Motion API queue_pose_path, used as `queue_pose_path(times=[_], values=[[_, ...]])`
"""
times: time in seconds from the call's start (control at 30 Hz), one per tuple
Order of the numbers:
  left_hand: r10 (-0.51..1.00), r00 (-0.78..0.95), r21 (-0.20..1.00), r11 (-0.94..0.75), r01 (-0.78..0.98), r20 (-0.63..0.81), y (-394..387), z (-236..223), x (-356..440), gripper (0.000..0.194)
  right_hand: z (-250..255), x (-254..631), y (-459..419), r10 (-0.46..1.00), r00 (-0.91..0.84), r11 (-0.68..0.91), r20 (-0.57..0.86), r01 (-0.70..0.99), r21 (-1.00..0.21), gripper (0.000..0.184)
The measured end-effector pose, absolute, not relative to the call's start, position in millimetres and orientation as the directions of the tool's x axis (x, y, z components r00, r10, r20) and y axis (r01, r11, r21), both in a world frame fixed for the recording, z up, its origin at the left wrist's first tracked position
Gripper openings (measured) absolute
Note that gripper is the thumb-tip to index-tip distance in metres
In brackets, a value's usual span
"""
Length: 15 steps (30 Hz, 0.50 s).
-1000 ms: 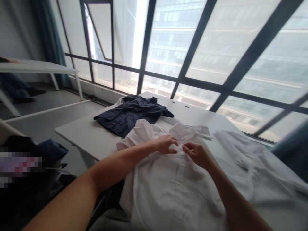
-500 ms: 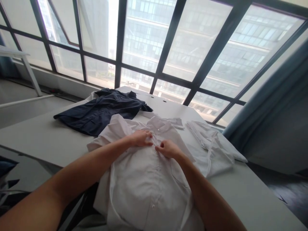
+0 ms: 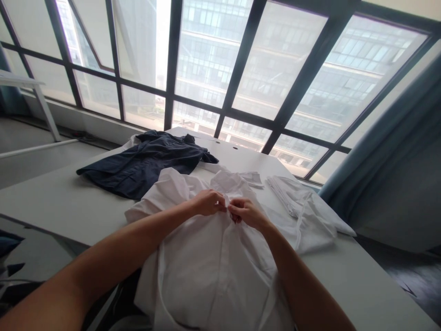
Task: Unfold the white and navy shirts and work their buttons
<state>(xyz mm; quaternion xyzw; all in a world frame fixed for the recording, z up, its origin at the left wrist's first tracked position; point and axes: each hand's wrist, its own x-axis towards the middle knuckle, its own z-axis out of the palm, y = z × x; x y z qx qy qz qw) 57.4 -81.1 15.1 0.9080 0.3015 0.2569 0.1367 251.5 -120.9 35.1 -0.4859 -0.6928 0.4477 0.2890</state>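
Note:
A white button-up shirt (image 3: 200,266) lies front up on the table, its collar toward the window and its lower part hanging toward me. My left hand (image 3: 209,202) pinches the front placket below the collar. Right beside it, my right hand (image 3: 246,212) grips the same placket between thumb and fingers. The cloth is lifted a little where the two hands meet. Any button between the fingertips is hidden.
A dark navy shirt (image 3: 144,161) lies at the back left of the white table (image 3: 330,276). Folded white garments (image 3: 303,207) rest on the right. Large windows (image 3: 206,55) stand behind, with a blue curtain (image 3: 386,133) at the right.
Both hands have come closer together and closed on the placket, pulling the cloth up a little. The shirt front below has shifted, and its lower button no longer shows.

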Motion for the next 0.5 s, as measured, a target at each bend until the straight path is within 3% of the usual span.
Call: queue_pose_path(times=[0.07,0.23,0.3,0.4,0.5], values=[[0.634,0.669,0.396,-0.77,0.5,0.388,-78.8,13.7,56.7,0.011,31.0,249.9,-117.8,0.941,-0.338,0.117,-0.03,0.407,-0.906,0.03],[0.589,0.643,0.42,-0.806,0.418,0.49,-83.3,15.4,56.6,0.017,16.2,250.5,-107.9,0.952,-0.227,-0.075,-0.205,0.475,-0.877,0.016],[0.605,0.601,0.444,-0.794,0.415,0.521,-84.5,19.0,54.2,0.017,13.4,253.3,-103.6,0.96,-0.182,-0.081,-0.214,0.549,-0.832,0.015],[0.69,0.518,0.447,-0.723,0.526,0.506,-78.6,24.4,43.1,0.015,17.9,260.8,-99.1,0.995,-0.062,-0.007,-0.082,0.758,-0.652,0.022],[0.788,0.378,0.448,-0.596,0.666,0.485,-65.9,27.2,26.7,0.015,31.6,265.6,-102.2,0.978,0.092,-0.004,0.185,0.904,-0.428,0.024]])
